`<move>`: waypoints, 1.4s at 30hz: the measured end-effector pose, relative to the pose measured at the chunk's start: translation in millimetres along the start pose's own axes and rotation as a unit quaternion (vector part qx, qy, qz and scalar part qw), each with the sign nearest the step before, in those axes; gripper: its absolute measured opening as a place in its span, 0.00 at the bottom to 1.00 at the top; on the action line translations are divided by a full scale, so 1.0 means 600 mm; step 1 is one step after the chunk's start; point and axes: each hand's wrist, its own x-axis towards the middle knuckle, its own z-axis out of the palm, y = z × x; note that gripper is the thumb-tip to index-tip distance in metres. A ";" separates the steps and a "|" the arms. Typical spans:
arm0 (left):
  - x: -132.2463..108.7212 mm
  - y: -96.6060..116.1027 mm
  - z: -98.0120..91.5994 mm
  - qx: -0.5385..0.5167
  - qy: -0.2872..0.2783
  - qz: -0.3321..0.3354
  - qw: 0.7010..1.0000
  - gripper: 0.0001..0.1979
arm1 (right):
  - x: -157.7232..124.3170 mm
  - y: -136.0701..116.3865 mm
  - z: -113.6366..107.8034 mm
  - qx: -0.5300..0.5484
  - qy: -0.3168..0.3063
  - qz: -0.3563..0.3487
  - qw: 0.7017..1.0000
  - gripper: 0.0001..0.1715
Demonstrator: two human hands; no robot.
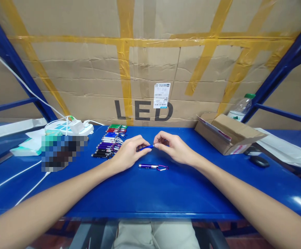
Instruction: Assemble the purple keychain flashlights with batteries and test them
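Note:
Both hands meet above the middle of the blue table (181, 193). My left hand (129, 150) is closed round the body of a blue keychain penlight (147, 147), thumb along its near side. At its right end, my right hand (175, 147) pinches with thumb and fingertips; the very tip is hidden by the fingers. Just below the hands lies a purple keychain penlight (148, 166) with a purple carabiner (163, 167) at its right end. Left of my left hand, a column of keychain penlights (106, 145) lies sorted by colour: green, red, blue, silver, purple and black.
At left are a white power strip (86, 129), a tissue pack (26, 148), a pixelated object (62, 154) and white cables. An open cardboard box (217, 138), a plastic bottle (241, 107) and a black mouse (259, 161) are at right. Taped cardboard (93, 79) stands behind.

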 end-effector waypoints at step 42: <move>-0.001 -0.006 -0.003 0.075 -0.013 0.024 0.997 0.13 | 0.000 0.004 0.001 -0.007 -0.035 0.050 0.998 0.15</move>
